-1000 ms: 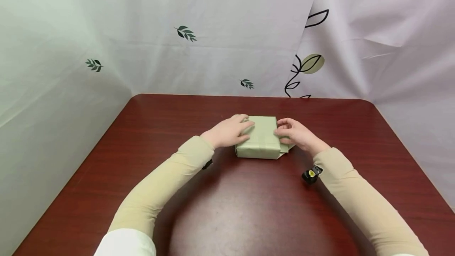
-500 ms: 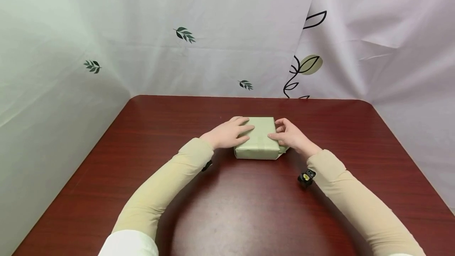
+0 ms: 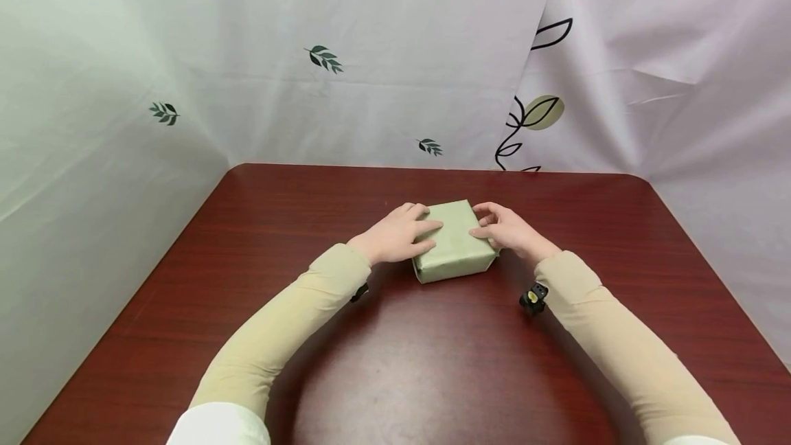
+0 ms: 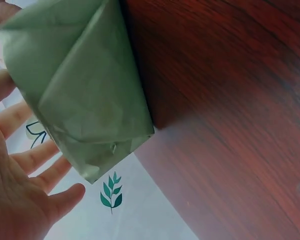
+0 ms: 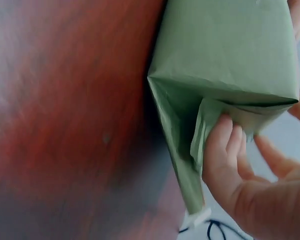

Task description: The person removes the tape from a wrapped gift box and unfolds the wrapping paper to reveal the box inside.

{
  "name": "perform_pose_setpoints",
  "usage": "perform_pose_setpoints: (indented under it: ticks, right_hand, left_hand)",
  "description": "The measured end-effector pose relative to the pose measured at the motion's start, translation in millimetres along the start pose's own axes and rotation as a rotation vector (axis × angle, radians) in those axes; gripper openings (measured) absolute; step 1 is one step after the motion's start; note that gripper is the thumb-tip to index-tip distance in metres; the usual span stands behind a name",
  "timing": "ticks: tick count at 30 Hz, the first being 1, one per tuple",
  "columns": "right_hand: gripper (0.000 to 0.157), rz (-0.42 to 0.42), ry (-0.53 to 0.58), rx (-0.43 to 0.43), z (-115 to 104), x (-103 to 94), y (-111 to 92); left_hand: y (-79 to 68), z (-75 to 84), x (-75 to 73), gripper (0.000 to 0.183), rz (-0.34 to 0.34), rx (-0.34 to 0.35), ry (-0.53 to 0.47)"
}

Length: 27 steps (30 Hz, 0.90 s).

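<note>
A box wrapped in pale green paper (image 3: 457, 242) sits on the table, turned slightly askew. My left hand (image 3: 398, 233) rests over its left end, fingers spread across the top. In the left wrist view, a folded paper end (image 4: 90, 95) faces the palm, the lower fingers standing straight beside it. My right hand (image 3: 508, 231) holds the opposite end, thumb on the top edge. Curled fingers (image 5: 222, 137) press the tucked paper there in the right wrist view, while a loose pointed flap (image 5: 177, 150) hangs out below.
The dark red wooden table (image 3: 395, 356) spreads around the box. White cloth (image 3: 371, 5) with leaf prints hangs behind the far edge and along both sides. A small black camera (image 3: 533, 299) is strapped at the right wrist.
The box has turned anticlockwise, its front edge now slanting up toward the right. My right hand has moved slightly left, and its flap is less visible from above. The left hand stays on top.
</note>
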State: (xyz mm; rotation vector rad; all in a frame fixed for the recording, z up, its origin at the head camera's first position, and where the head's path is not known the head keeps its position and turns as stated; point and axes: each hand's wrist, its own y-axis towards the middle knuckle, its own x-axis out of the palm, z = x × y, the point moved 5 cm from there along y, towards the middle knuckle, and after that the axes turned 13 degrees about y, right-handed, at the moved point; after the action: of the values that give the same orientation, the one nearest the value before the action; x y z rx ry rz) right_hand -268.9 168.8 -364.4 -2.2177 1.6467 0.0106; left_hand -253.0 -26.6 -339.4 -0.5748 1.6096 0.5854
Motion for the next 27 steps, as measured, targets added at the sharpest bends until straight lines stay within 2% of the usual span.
perform_pose_setpoints:
  ticks: [6,15,22,27]
  right_hand:
    - [0.059,-0.099,-0.044,-0.002,-4,-4.0,6]
    - [0.05,-0.249,-0.197,-0.095,-9,-5.4,14]
    - [0.043,-0.286,-0.327,-0.187,-14,-6.8,21]
    - [0.043,-0.29,-0.362,-0.184,-16,-6.4,26]
  left_hand:
    - [-3.9,2.8,-5.9,0.034,0.04,-0.013,-0.076]
    - [-14.4,15.5,-12.3,0.03,0.036,-0.02,-0.137]
    - [-22.8,35.4,-14.4,0.029,0.052,0.048,-0.16]
    - [-25.4,47.9,-17.6,0.029,0.036,0.113,-0.182]
